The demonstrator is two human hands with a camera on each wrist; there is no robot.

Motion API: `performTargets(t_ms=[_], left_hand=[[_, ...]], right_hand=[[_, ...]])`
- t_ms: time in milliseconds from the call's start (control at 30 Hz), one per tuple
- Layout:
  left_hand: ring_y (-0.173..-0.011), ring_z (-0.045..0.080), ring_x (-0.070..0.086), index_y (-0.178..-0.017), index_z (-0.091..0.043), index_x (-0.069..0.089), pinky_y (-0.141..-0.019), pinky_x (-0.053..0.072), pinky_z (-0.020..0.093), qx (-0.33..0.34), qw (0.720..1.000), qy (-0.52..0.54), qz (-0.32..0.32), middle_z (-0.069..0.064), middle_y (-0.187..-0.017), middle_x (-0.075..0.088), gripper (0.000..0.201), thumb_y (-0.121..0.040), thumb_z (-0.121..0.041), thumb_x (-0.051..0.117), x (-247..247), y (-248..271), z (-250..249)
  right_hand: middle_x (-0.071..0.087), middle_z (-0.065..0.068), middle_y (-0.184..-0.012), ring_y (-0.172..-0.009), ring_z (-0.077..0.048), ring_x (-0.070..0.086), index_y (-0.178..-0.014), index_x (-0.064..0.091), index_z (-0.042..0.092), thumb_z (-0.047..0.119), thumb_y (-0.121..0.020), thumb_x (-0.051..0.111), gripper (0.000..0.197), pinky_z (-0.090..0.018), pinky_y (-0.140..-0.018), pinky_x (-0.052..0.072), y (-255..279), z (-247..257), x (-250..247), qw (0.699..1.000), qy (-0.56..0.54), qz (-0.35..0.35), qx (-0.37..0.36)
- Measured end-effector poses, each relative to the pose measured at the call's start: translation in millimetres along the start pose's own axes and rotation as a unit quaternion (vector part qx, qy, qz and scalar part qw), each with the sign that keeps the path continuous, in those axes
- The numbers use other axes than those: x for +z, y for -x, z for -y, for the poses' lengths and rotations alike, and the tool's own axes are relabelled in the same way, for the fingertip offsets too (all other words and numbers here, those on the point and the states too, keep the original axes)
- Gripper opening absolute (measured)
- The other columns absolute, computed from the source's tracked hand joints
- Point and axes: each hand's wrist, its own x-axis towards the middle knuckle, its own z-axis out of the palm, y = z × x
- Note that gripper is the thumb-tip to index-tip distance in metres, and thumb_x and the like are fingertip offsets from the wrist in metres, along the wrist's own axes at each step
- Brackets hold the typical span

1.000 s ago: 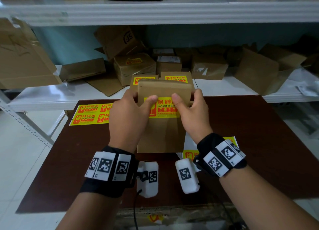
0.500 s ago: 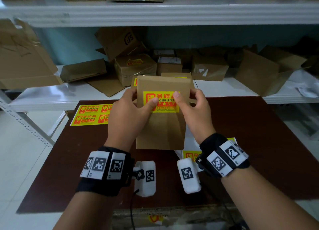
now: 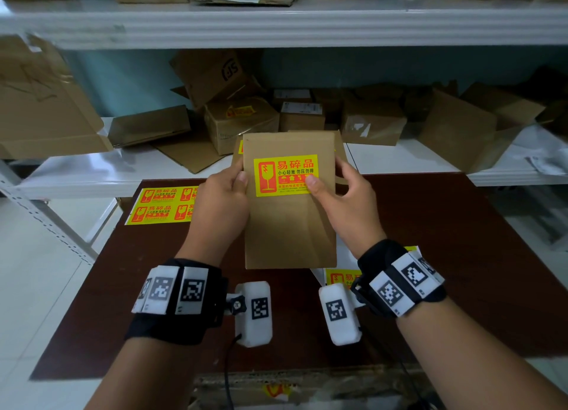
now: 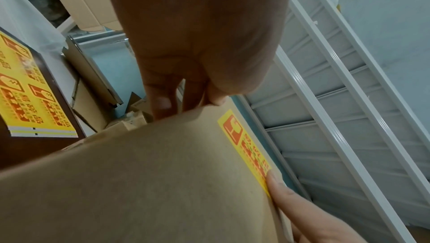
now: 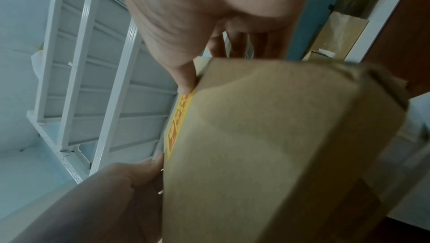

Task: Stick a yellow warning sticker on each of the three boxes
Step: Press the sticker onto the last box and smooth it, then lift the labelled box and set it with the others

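Head view: both hands press the sticker flat on the lifted box

Head view shows the left hand (image 3: pixel 219 202) gripping the left edge of the cardboard box (image 3: pixel 290 225), thumb on the front face just beside the yellow warning sticker (image 3: pixel 285 175), fingers behind. The right hand (image 3: pixel 345 199) holds the right edge in the same way, and its thumb presses on the lower right corner of the sticker. The box is held upright in the air, above the table (image 3: pixel 461 256), with its wide face turned to the person.

To do this step well, I would slide each thumb from the middle of the sticker outward to the corners, with firm and even pressure, so no air stays under it. The fingers behind should give support, because the thin wall may bend inward.

The box is flat and rectangular, of plain matte brown cardboard with sharp edges. The sticker is a smooth rectangle, bright yellow with red print and a broken-glass sign, and it seems to lie flat. Behind the box, two more boxes with yellow labels (image 3: pixel 240 147) are partly hidden. On the far left of the dark brown table lies a sheet of stickers (image 3: pixel 163 205), and another sheet (image 3: pixel 341 279) lies near the right wrist. White metal shelves (image 3: pixel 276 22) beyond carry many worn cartons.
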Motion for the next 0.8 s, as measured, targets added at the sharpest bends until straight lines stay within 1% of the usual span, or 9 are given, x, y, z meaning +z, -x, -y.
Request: performTargets(t_ms=[133, 200, 267, 367, 433, 533, 633, 700, 800], left_hand=[[-0.126, 0.011, 0.057, -0.149, -0.032, 0.045, -0.103, 0.048, 0.036, 0.007, 0.992, 0.12, 0.032, -0.009, -0.136, 0.063, 0.049, -0.1, -0.037, 0.048, -1.3, -1.6, 2.7], [-0.138, 0.007, 0.046, -0.158, -0.031, 0.025, -0.112, 0.04, 0.035, 0.025, 0.984, 0.169, 0.054, -0.01, -0.152, 0.049, 0.074, -0.093, -0.042, 0.059, -3.6, -0.1, 0.9], [-0.143, 0.002, 0.037, -0.16, -0.032, 0.009, -0.113, 0.036, 0.027, 0.054, 0.979, 0.183, 0.073, -0.012, -0.16, 0.036, 0.096, -0.084, -0.046, 0.067, -6.0, 1.4, -2.6], [-0.144, -0.003, 0.032, -0.159, -0.035, 0.001, -0.107, 0.035, 0.016, 0.067, 0.972, 0.2, 0.098, -0.015, -0.164, 0.025, 0.106, -0.081, -0.041, 0.072, -6.8, 3.2, -8.6], [-0.143, -0.002, 0.034, -0.159, -0.035, 0.002, -0.109, 0.036, 0.02, 0.069, 0.973, 0.201, 0.091, -0.014, -0.163, 0.026, 0.104, -0.083, -0.036, 0.073, -3.6, 3.0, -12.0], [-0.136, 0.0, 0.043, -0.159, -0.034, 0.012, -0.11, 0.039, 0.025, 0.06, 0.973, 0.211, 0.069, -0.012, -0.159, 0.036, 0.095, -0.086, -0.032, 0.073, 5.6, 0.6, -18.6], [-0.132, 0.003, 0.048, -0.158, -0.034, 0.022, -0.108, 0.045, 0.03, 0.032, 0.968, 0.246, 0.045, -0.011, -0.153, 0.043, 0.083, -0.091, -0.027, 0.071, 22.7, -3.6, -31.8], [-0.129, 0.0, 0.049, -0.157, -0.03, 0.025, -0.103, 0.047, 0.022, 0.023, 0.968, 0.249, 0.025, -0.009, -0.153, 0.044, 0.079, -0.092, -0.027, 0.07, 36.3, -5.2, -42.7], [-0.12, -0.005, 0.051, -0.156, -0.021, 0.027, -0.084, 0.047, 0.004, 0.01, 0.963, 0.269, 0.029, -0.005, -0.151, 0.044, 0.074, -0.094, -0.02, 0.067, 59.1, -6.5, -60.9]], right_hand=[[0.064, 0.017, -0.12, -0.11, 0.004, 0.062, -0.13, 0.052, 0.029, 0.032, -0.085, 0.079, 0.052, -0.035, -0.099, 0.056, 1.9, 7.6, -2.0, 0.997, -0.072, -0.019, 0.006], [0.065, 0.015, -0.122, -0.111, 0.002, 0.063, -0.13, 0.053, 0.027, 0.026, -0.087, 0.078, 0.05, -0.033, -0.097, 0.056, 2.5, 10.5, -2.4, 0.995, -0.094, -0.018, -0.006], [0.064, 0.009, -0.129, -0.114, -0.001, 0.063, -0.135, 0.054, 0.024, 0.022, -0.089, 0.077, 0.052, -0.029, -0.094, 0.055, 2.1, 12.7, -4.6, 0.991, -0.132, -0.013, -0.009], [0.061, 0.006, -0.138, -0.128, -0.008, 0.057, -0.139, 0.055, 0.028, 0.027, -0.087, 0.074, 0.055, -0.038, -0.105, 0.051, -1.1, 15.1, -11.6, 0.985, -0.17, 0.01, -0.014], [0.058, 0.005, -0.144, -0.133, -0.009, 0.054, -0.146, 0.05, 0.029, 0.028, -0.088, 0.073, 0.062, -0.042, -0.108, 0.05, -4.2, 17.0, -19.0, 0.985, -0.166, 0.04, -0.023], [0.048, 0.01, -0.153, -0.136, -0.008, 0.049, -0.157, 0.031, 0.035, 0.031, -0.088, 0.072, 0.081, -0.039, -0.11, 0.048, -8.8, 20.1, -32.2, 0.989, -0.121, 0.076, -0.039], [0.038, 0.011, -0.158, -0.136, -0.009, 0.048, -0.155, 0.021, 0.039, 0.029, -0.085, 0.076, 0.089, -0.037, -0.109, 0.047, -10.2, 20.1, -47.0, 0.989, -0.127, 0.067, -0.03], [0.043, 0.012, -0.152, -0.13, -0.01, 0.052, -0.147, 0.029, 0.039, 0.025, -0.086, 0.078, 0.079, -0.035, -0.104, 0.052, -10.0, 16.9, -58.4, 0.989, -0.135, 0.067, -0.016], [0.049, 0.013, -0.146, -0.123, -0.014, 0.06, -0.143, 0.039, 0.041, 0.028, -0.085, 0.079, 0.072, -0.03, -0.089, 0.058, -12.1, 12.6, -79.9, 0.988, -0.135, 0.072, 0.0]])
